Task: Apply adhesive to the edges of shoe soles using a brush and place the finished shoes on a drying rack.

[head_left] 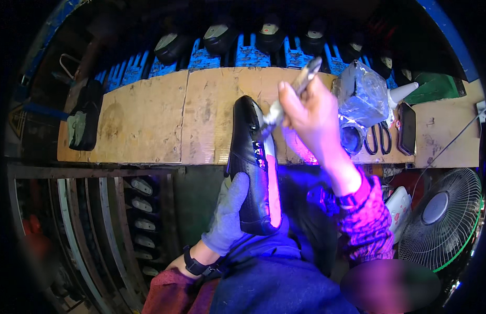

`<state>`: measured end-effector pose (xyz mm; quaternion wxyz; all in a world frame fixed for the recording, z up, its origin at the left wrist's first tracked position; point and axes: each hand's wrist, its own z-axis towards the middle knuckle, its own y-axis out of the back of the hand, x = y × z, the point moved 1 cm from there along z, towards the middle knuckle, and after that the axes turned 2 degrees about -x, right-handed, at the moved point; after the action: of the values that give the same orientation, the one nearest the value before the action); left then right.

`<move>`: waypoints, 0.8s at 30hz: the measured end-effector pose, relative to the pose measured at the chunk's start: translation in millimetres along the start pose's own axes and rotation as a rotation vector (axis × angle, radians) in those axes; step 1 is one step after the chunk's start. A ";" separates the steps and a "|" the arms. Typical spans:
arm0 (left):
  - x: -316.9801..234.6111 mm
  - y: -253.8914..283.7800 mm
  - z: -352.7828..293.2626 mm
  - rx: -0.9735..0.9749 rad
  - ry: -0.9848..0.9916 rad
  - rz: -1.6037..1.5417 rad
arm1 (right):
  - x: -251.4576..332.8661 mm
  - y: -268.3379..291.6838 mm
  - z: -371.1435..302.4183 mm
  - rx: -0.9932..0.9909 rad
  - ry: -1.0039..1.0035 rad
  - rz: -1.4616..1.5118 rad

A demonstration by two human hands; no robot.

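My left hand [230, 212], in a grey glove, grips a black shoe [248, 193] by its side near the heel. The shoe is tilted on its side with the toe pointing away from me. Along its right side, the sole face glows pink and white under violet light. Pinched in my bare right hand [313, 115] is a brush [301, 79], its worn handle angled up to the right. The dark bristles are at the sole edge by the laces; I cannot tell whether they press on it. A round cup [352, 138] stands just right of that hand.
Brown cardboard [143, 123] covers the bench. A blue rack [204, 56] of dark shoes runs along the back. Another black shoe [86, 118] lies far left. At right are a smeared container [366, 94], scissors [378, 140], a phone [407, 130] and a fan [436, 209]. Shelving [104, 209] holds shoes lower left.
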<state>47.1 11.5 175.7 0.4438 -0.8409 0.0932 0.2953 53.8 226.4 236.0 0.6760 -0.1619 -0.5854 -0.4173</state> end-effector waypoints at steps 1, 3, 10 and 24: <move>-2.2 -1.2 -1.1 -0.017 0.012 -0.001 | 0.3 -1.4 6.4 -0.001 -0.001 -0.015; -5.1 -4.2 -2.0 -0.004 0.029 -0.057 | 1.8 -0.6 6.5 -0.005 -0.001 -0.044; 3.8 -1.8 1.1 0.032 -0.034 0.011 | 15.2 17.0 -63.3 0.038 0.028 -0.169; 15.8 12.3 5.3 -0.036 -0.011 -0.046 | -2.9 8.2 -20.4 -0.127 0.322 -0.272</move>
<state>52.5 10.2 155.8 0.4359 -0.8490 0.0664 0.2911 73.6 218.0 230.2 0.6866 -0.0549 -0.4590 -0.5612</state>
